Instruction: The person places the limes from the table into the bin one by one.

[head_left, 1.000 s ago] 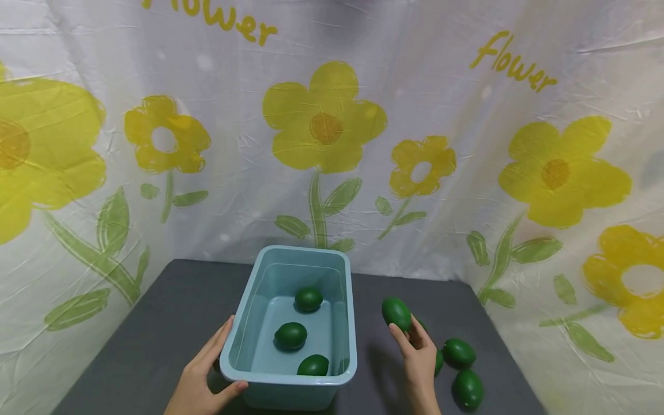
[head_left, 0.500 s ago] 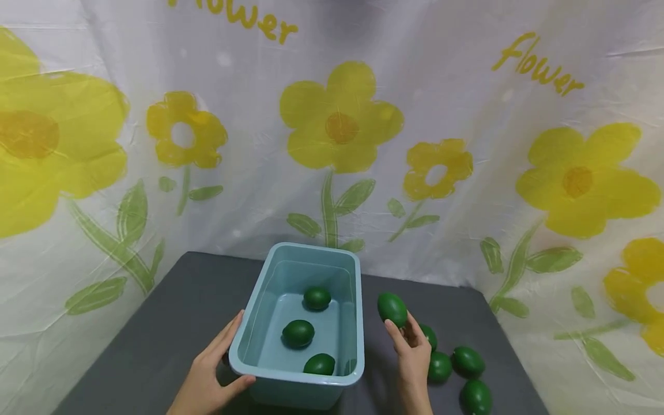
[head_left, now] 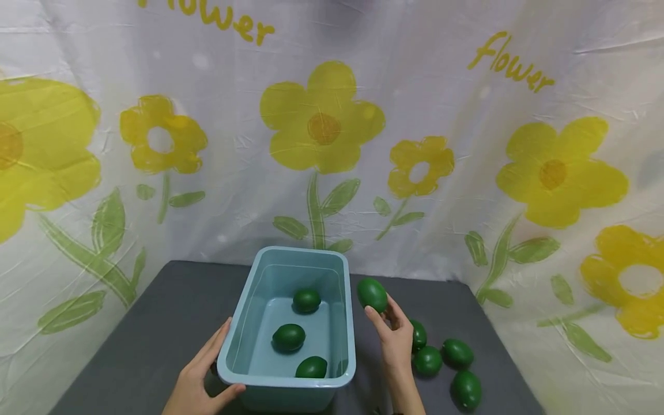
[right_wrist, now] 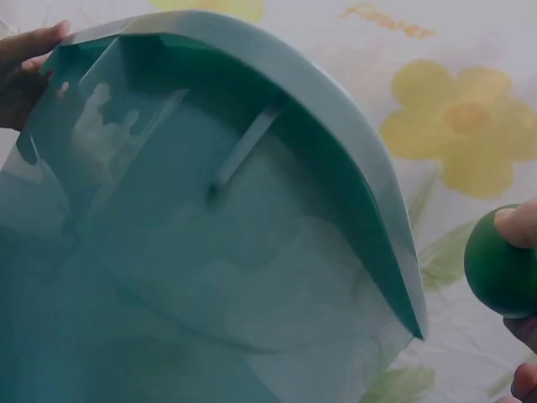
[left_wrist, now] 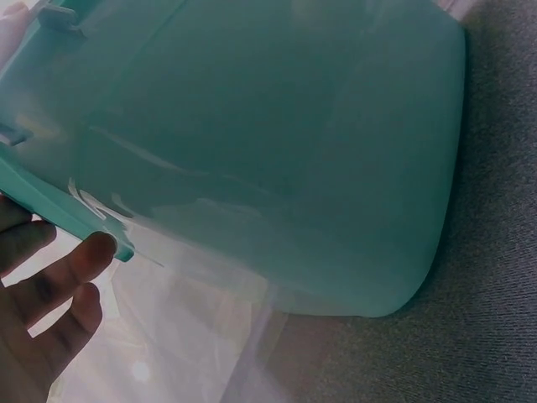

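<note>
A light blue plastic bin (head_left: 290,397) stands on the dark table, with three green limes inside: a far lime (head_left: 306,300), a middle lime (head_left: 288,338) and a near lime (head_left: 312,367). At its near left corner my left hand (head_left: 196,377) grips the rim, thumb over the front edge and fingers along the side. In the left wrist view those fingers (left_wrist: 63,281) meet the rim from below. Just right of the bin, my right hand (head_left: 395,337) pinches another lime (head_left: 372,295) between thumb and fingers, raised above the table; the right wrist view shows this lime (right_wrist: 499,262) beside the rim.
Several more limes lie on the table right of my right hand, among them one lime (head_left: 457,353) and a nearer lime (head_left: 466,390). The dark grey table (head_left: 155,328) ends at a white curtain (head_left: 233,190) printed with yellow flowers.
My right hand has carried its lime left, closer to the bin's right rim. The view swung slightly and back; my left hand stays at the bin's corner.
</note>
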The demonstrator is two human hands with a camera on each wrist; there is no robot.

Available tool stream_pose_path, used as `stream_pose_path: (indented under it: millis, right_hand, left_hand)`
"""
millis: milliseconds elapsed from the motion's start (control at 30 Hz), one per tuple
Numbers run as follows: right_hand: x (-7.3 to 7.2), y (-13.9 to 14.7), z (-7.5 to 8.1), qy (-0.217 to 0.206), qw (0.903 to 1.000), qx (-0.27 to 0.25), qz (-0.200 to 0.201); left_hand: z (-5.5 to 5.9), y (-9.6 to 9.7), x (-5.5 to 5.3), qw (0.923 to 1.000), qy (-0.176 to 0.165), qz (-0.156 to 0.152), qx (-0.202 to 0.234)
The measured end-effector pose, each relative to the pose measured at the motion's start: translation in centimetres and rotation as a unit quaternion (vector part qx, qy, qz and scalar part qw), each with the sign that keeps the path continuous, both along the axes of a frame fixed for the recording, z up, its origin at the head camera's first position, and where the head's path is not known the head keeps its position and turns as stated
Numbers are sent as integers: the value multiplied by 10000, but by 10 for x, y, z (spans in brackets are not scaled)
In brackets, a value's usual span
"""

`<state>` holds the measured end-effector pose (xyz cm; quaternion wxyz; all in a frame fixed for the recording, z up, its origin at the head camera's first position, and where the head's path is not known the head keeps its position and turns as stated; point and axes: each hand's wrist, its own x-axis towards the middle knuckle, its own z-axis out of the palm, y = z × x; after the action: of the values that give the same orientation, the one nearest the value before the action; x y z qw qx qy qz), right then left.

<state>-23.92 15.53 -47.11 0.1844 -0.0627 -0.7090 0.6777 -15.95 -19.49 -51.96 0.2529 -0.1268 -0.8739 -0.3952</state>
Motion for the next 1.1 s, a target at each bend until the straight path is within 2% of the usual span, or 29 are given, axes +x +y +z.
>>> stream_pose_path:
  millis: [400,700,900,1100]
  right_hand:
    - [-4,-9,9,468,9976,249,436]
    - [-11,-14,16,643,9916,731,855]
    - [-16,-14,18,921,9809,1330,1075]
    - [-18,-15,16,907,9625,2341,1028]
  left_hand:
    - [-2,2,0,10000,-51,9,84]
    - [-1,0,-2,9999,-88,54,53]
    - [1,1,-2,9997,-109,189,-88]
    - [0,4,1,9994,-225,273,4]
